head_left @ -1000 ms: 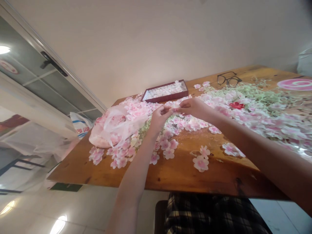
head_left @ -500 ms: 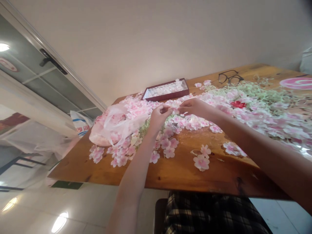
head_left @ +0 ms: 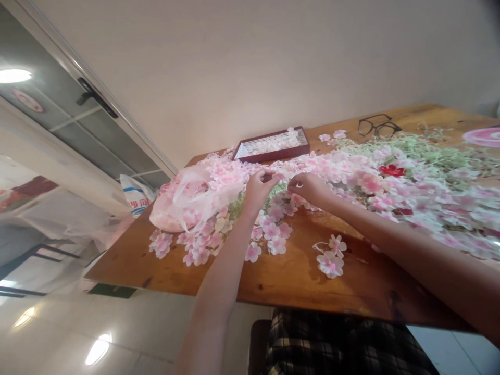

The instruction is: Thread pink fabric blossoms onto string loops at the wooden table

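Above the heap of pink-and-white artificial blossoms, my left hand (head_left: 261,188) is closed in a pinch on a small pale pink artificial flower (head_left: 280,176), which blends with the pile behind it. A short gap to the right, my right hand (head_left: 310,188) has thumb and forefinger pressed together. Whatever sits in that pinch is too small to make out. Green stems (head_left: 279,191) and more blossoms lie beneath and between the hands. Closer to the table's front edge rests a loose sprig (head_left: 330,263) of two blossoms with a curled pale stem.
Against the wall stands a dark red tray (head_left: 273,155) holding small white pieces. A translucent plastic bag (head_left: 183,200) of blossoms lies left on the wooden table (head_left: 289,281). Eyeglasses (head_left: 378,127), pale green stems (head_left: 433,156) and a red flower (head_left: 391,171) are at right.
My hands have moved apart; they were together at the flower before. My right hand has come slightly down and right. The whole view has shifted a little.
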Demonstrator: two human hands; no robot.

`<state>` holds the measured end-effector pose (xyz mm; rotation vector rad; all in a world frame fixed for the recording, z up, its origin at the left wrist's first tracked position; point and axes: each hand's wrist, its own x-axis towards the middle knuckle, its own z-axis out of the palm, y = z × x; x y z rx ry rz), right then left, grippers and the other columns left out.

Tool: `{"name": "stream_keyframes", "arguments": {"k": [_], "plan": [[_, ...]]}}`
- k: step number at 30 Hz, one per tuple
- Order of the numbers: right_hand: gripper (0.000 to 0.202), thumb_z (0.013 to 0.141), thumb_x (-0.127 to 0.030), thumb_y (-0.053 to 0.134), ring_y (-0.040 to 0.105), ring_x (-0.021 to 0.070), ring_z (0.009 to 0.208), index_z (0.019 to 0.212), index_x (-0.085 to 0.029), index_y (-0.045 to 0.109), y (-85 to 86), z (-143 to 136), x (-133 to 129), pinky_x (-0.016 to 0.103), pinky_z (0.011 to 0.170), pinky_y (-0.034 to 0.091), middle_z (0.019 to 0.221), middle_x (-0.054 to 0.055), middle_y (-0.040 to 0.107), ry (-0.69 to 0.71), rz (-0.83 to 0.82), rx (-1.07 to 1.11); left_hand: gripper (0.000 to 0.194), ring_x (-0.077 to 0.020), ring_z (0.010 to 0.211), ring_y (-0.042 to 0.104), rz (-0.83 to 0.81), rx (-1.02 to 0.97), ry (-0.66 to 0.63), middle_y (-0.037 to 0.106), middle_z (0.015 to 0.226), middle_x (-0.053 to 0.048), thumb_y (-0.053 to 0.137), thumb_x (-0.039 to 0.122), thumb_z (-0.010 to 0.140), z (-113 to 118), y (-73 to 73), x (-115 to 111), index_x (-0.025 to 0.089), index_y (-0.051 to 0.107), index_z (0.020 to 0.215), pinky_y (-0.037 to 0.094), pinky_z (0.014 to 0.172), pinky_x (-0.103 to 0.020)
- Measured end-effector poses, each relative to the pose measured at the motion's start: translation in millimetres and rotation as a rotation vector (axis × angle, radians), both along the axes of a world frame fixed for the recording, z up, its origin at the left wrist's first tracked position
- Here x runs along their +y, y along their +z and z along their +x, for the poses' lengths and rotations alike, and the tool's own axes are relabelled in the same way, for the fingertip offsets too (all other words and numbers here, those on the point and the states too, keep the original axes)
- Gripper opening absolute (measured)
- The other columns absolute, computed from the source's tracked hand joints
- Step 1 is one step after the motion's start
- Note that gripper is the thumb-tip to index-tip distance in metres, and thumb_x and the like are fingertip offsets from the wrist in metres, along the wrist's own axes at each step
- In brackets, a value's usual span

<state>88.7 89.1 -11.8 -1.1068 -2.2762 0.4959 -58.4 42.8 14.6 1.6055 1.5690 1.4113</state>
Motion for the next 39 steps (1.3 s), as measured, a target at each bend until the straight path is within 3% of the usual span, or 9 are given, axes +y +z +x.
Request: {"name": "stream_keyframes", "arguments": {"k": [5,7,11,17,25,29,34,36,39], "plan": [[0.013,0.07,-0.025,0.056,0.055,0.0134,0.063,0.07,-0.013,0.059,29.8,11.9,-7.6,0.026,0.058,0.043,0.07,0.007,0.06,0.003,-0.514,0.482,0.022,-0.013,0.067,0.054,-0.02,-0.028,0.048,0.057,0.066,-0.001,0.058,0.035,0.061,-2.3,-2.4,2.5,0.016,0.055,0.072,0.04,0.065,-0.025],[0.011,0.069,-0.024,0.058,0.055,0.0123,0.065,0.069,-0.013,0.058,42.0,14.8,-14.5,0.026,0.061,0.045,0.072,0.007,0.06,0.066,-0.583,0.612,0.022,-0.0129,0.068,0.054,-0.027,-0.062,0.039,0.057,0.067,-0.001,0.058,0.036,0.061,-1.7,-2.3,2.8,0.016,0.056,0.072,0.041,0.066,-0.025],[0.011,0.069,-0.025,0.058,0.056,0.0134,0.067,0.073,-0.015,0.058,53.4,13.4,-26.6,0.027,0.063,0.046,0.071,0.006,0.061,0.12,-0.435,0.622,0.021,-0.0123,0.068,0.055,-0.095,-0.179,0.003,0.058,0.068,-0.002,0.059,0.034,0.06,3.6,2.4,-0.1,0.015,0.056,0.07,0.042,0.069,-0.026],[0.012,0.074,-0.025,0.051,0.053,0.013,0.07,0.076,-0.017,0.06,48.7,8.8,-33.2,0.026,0.063,0.041,0.076,0.003,0.061,0.024,0.071,0.44,0.022,-0.0104,0.072,0.055,-0.153,-0.319,-0.125,0.06,0.077,-0.003,0.058,0.036,0.064,12.6,13.0,-12.0,0.017,0.058,0.073,0.042,0.076,-0.027],[0.013,0.075,-0.026,0.049,0.05,0.0133,0.069,0.077,-0.018,0.058,45.0,8.8,-34.3,0.025,0.063,0.036,0.077,0.003,0.059,-0.022,0.17,0.408,0.019,-0.0103,0.076,0.056,-0.136,-0.403,-0.181,0.061,0.079,-0.002,0.058,0.034,0.064,15.1,13.9,-14.8,0.017,0.057,0.074,0.043,0.08,-0.028],[0.015,0.074,-0.03,0.049,0.046,0.0112,0.062,0.071,-0.017,0.057,45.6,6.8,-36.5,0.024,0.057,0.033,0.07,0.001,0.056,-0.029,0.023,0.508,0.018,-0.0097,0.075,0.057,-0.151,-0.504,-0.203,0.061,0.076,0.0,0.06,0.032,0.063,15.0,12.2,-12.1,0.019,0.056,0.075,0.042,0.083,-0.03],[0.02,0.07,-0.033,0.051,0.038,0.0086,0.052,0.059,-0.016,0.048,41.6,2.9,-32.8,0.023,0.048,0.028,0.057,-0.002,0.043,-0.029,-0.469,0.736,0.022,-0.0116,0.074,0.058,-0.15,-0.638,-0.266,0.061,0.08,-0.002,0.052,0.038,0.069,15.1,11.1,-10.0,0.018,0.058,0.078,0.043,0.081,-0.033],[0.02,0.069,-0.032,0.052,0.037,0.0078,0.052,0.058,-0.017,0.045,37.9,1.0,-30.1,0.022,0.046,0.028,0.058,-0.002,0.041,0.0,-0.644,0.849,0.021,-0.0116,0.076,0.058,-0.126,-0.584,-0.262,0.061,0.084,-0.002,0.054,0.035,0.068,15.8,11.4,-10.6,0.019,0.058,0.081,0.043,0.082,-0.032],[0.019,0.07,-0.029,0.05,0.036,0.0071,0.051,0.058,-0.017,0.042,34.2,-0.3,-27.1,0.021,0.043,0.026,0.06,-0.001,0.039,0.061,-0.778,0.913,0.02,-0.0116,0.08,0.057,-0.045,-0.405,-0.208,0.061,0.086,-0.002,0.059,0.03,0.065,16.4,11.9,-11.8,0.019,0.058,0.081,0.042,0.082,-0.03]]}}
